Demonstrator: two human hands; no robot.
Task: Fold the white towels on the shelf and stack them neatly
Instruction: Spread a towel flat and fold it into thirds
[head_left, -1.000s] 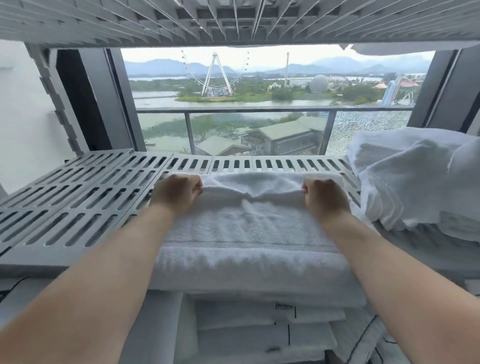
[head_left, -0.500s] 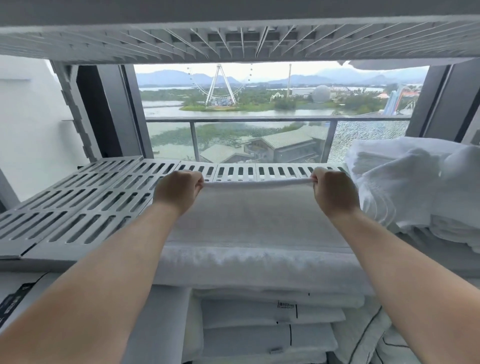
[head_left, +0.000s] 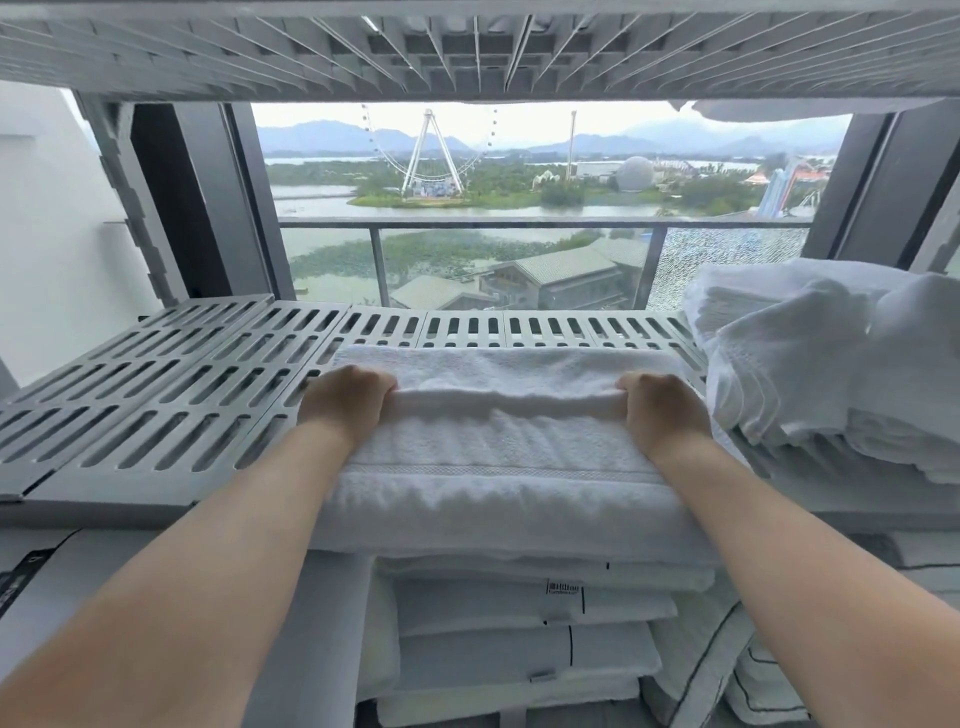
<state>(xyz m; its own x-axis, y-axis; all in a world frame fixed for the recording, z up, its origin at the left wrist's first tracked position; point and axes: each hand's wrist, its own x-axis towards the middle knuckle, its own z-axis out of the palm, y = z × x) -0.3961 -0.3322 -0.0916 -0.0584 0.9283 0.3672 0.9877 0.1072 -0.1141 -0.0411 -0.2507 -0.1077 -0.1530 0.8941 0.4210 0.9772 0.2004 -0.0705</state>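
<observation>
A white towel (head_left: 498, 467) lies across the middle of the grey slotted shelf (head_left: 171, 395), its near part hanging over the front edge. My left hand (head_left: 348, 402) grips the left end of a folded edge of the towel, fingers curled round it. My right hand (head_left: 660, 410) grips the right end of the same edge. The edge is stretched straight between both hands, and a further strip of towel lies flat behind it. A heap of unfolded white towels (head_left: 831, 353) sits on the right of the shelf.
Another slotted shelf (head_left: 467, 52) hangs low overhead. Folded white linens (head_left: 524, 623) are stacked on the level below. Behind the shelf is a window with a balcony railing (head_left: 519, 223). A white wall (head_left: 47, 234) stands at the left.
Both hands pushed the gripped towel edge away to the shelf's back, then drew it back toward me, so the towel now lies doubled with a strip behind my hands.
</observation>
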